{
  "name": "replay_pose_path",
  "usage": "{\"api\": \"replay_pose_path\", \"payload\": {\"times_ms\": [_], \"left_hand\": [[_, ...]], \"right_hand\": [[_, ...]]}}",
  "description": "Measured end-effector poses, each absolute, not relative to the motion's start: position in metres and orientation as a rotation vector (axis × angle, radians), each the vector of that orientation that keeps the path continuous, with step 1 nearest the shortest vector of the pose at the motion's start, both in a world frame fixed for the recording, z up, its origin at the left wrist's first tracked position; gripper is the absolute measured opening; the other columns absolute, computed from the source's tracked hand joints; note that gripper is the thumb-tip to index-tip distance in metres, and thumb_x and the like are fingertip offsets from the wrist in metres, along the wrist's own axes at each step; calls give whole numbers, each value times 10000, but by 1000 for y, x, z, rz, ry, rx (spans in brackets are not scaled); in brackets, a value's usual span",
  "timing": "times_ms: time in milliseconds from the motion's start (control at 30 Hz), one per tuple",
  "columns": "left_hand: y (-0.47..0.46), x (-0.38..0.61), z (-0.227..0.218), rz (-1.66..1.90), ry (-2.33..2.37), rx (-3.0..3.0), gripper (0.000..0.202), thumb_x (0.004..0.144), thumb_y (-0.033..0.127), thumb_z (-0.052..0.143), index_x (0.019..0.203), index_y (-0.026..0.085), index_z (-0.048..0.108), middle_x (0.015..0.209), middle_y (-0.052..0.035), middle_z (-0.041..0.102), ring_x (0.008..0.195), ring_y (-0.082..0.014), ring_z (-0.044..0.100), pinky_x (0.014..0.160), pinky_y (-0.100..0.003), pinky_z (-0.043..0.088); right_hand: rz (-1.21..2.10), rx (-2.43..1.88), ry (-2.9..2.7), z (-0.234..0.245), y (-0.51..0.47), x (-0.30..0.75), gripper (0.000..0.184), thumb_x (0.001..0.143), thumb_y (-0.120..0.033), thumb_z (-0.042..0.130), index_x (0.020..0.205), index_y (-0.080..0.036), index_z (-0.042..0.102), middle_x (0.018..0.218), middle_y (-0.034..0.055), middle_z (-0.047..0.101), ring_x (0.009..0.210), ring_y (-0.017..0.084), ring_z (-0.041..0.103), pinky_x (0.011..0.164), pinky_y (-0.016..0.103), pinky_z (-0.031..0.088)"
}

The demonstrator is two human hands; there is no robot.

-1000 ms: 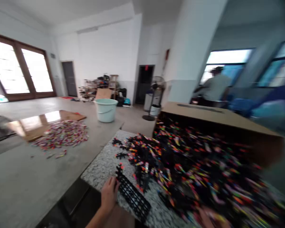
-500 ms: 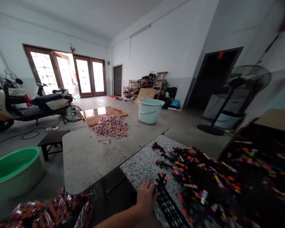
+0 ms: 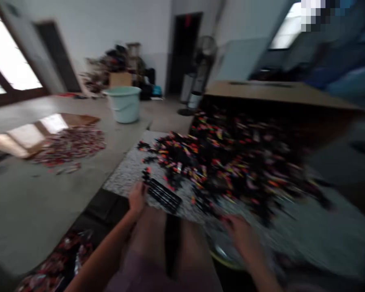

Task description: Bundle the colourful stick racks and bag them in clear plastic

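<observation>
My left hand (image 3: pixel 137 197) is closed at the left end of a black slotted rack (image 3: pixel 164 195), which lies on a speckled stone slab (image 3: pixel 119 178). A small black piece with an orange tip (image 3: pixel 146 173) sits just beyond the fingers. Lower right, my right hand (image 3: pixel 237 231) has its fingers drawn together near the front of the pile; blur hides what they hold. A big heap of small black pieces with bright coloured parts (image 3: pixel 219 158) covers much of the slab. Clear plastic (image 3: pixel 223 243) lies beside the right hand.
An open cardboard box (image 3: pixel 270 92) stands behind the heap. On the floor are a pale green bucket (image 3: pixel 126 106), a pile of small colourful tubes (image 3: pixel 74 144) and a glossy brown board (image 3: pixel 80 119). Filled plastic bags (image 3: pixel 53 259) lie lower left. A standing fan (image 3: pixel 205 48) is farther back.
My view has swung to the right, bringing the cardboard box and my right hand into sight. The left hand stays at the end of the black rack.
</observation>
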State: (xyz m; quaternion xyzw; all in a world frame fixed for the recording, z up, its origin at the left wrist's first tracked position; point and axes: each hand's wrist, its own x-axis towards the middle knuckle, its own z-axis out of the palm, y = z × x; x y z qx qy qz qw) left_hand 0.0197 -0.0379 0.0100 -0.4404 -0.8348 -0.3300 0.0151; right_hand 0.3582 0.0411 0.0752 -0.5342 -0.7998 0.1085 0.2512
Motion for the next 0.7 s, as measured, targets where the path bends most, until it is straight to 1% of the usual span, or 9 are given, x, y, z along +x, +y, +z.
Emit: {"api": "replay_pose_path", "payload": {"times_ms": [33,67,133,233,333,400,467,567,700], "left_hand": [[-35,16,8,-1038,-2598,-1391,240,955,335,461,1020,175,627,992,-116,659,907,-251,614,813,-366,477],[-32,12,5,-1047,-2591,-1423,267,958,365,457,1045,172,619,1034,-127,647,954,-268,606,828,-373,467],[-29,6,2,-1056,-2571,-1464,320,956,410,455,1082,156,604,1087,-152,627,1013,-297,592,835,-384,457],[-34,4,2,-1043,-2535,-1488,334,953,432,449,1072,159,602,1072,-147,625,1027,-300,592,830,-372,458],[-38,5,2,-1019,-2503,-1494,311,949,406,446,1067,159,593,1025,-130,638,1017,-280,605,848,-363,470],[-40,4,1,-1015,-2485,-1514,309,926,350,469,1146,154,560,1031,-112,647,1021,-254,614,880,-351,477],[-41,3,0,-1019,-2471,-1543,383,882,272,495,1247,157,498,1062,-87,653,1022,-221,622,907,-331,479],[-43,3,0,-1004,-2466,-1579,431,837,204,493,1267,172,482,1078,-70,651,1015,-208,621,904,-325,485],[-43,5,0,-949,-2481,-1578,261,850,212,468,1091,183,565,1034,-85,635,994,-243,608,847,-344,486]], "right_hand": [[346,-1548,-2186,70,38,367,99,854,-214,615,867,-206,713,846,69,678,784,214,656,766,353,546],[396,-1586,-2180,66,37,371,100,815,-198,617,843,-206,712,830,64,675,787,219,655,780,355,539],[489,-1593,-2141,59,36,371,122,781,-222,611,853,-205,709,853,58,676,765,210,648,771,344,524],[667,-1539,-2050,53,31,354,122,750,-289,621,819,-208,681,827,43,680,687,192,622,727,336,507],[912,-1412,-1906,43,26,325,182,723,-379,654,792,-213,635,763,32,677,608,185,598,642,330,503],[1129,-1296,-1790,35,25,300,254,707,-441,670,803,-213,611,710,27,664,563,189,592,554,317,497],[1309,-1193,-1714,29,27,272,281,703,-458,671,815,-211,601,668,19,646,539,190,594,511,308,500],[1313,-1078,-1728,27,31,228,216,708,-391,660,807,-206,608,709,18,658,615,183,628,609,309,539],[1230,-991,-1767,34,42,171,163,713,-299,655,832,-192,625,815,33,697,743,180,661,742,299,540]]}}
